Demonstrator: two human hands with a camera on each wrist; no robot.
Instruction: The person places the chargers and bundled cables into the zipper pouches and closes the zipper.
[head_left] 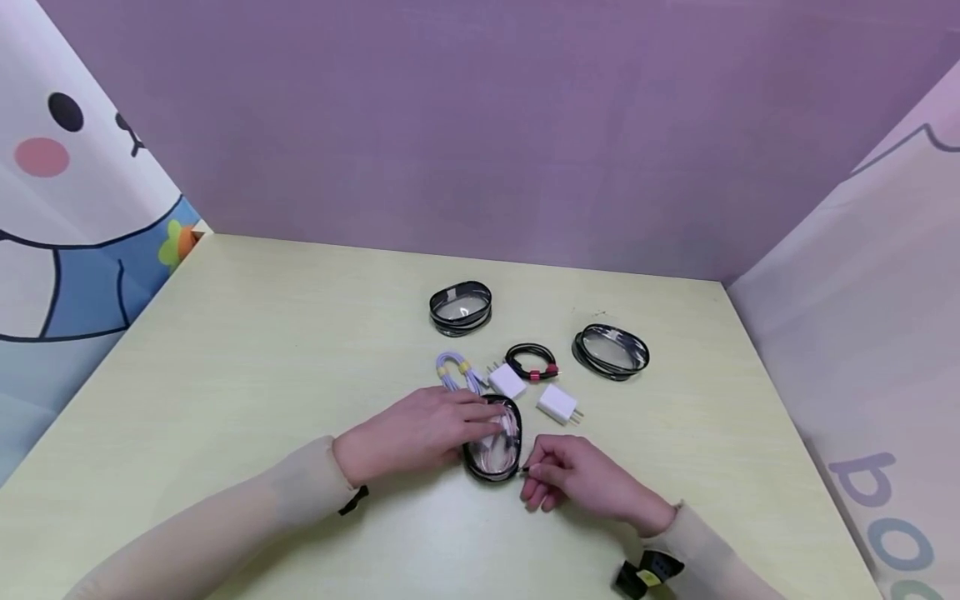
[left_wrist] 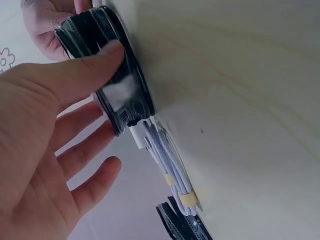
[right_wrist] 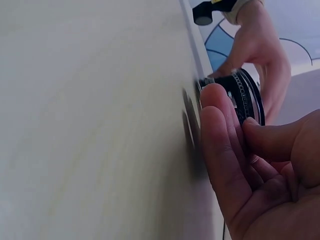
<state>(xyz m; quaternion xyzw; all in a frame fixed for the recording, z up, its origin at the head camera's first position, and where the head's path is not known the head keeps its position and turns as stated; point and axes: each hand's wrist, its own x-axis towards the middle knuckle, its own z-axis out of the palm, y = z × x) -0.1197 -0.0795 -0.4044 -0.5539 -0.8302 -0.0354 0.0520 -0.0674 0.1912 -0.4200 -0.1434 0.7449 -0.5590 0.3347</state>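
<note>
A small clear oval zipper pouch (head_left: 497, 457) with black trim stands on the table, a pale cable showing inside it. My left hand (head_left: 423, 429) holds the pouch from the left, fingers over its top; in the left wrist view the thumb (left_wrist: 102, 62) lies along its black side. At the pouch's near right edge, my right hand (head_left: 581, 473) pinches a small dark zipper pull (head_left: 524, 469) between thumb and forefinger. The zipper teeth along the pouch's side (right_wrist: 242, 92) show in the right wrist view, partly hidden by the right fingers.
Just beyond the pouch lie a lavender cable (head_left: 452, 358) with yellow ties, a white charger plug (head_left: 507, 382), another charger plug (head_left: 557, 403) and a coiled black cable (head_left: 531, 348) with red ties. Two more black-trimmed pouches, one at back left (head_left: 461, 308), one at right (head_left: 611, 352), stand farther off.
</note>
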